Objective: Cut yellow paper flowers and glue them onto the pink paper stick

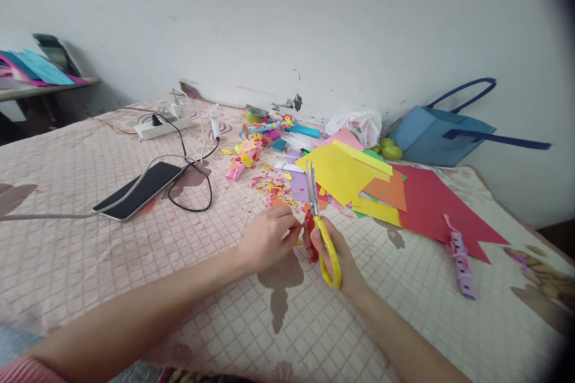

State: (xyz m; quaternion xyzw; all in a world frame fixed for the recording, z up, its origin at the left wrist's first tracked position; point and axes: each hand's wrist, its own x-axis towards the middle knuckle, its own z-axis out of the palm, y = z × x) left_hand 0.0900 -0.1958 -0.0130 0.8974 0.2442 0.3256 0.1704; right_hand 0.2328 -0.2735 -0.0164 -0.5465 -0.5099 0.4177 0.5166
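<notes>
Yellow-handled scissors [327, 251] point away from me, their metal blades slightly apart. My right hand [336, 251] is closed round the handles. A small red paper piece [311, 239] lies against the fingertips of that same hand. Just to the left, my left hand [272, 236] has its fingers bent together in a pinch beside the red piece; what is between the fingertips is too small to make out. Small paper scraps [274, 185] are scattered beyond my hands, next to stacked yellow paper [336, 170].
Red paper [440, 203] and a purple paper roll [461, 260] lie at the right. A blue bag [435, 131] and green fruit [390, 150] stand by the wall. A phone [139, 191], cables and a power strip [162, 125] occupy the left.
</notes>
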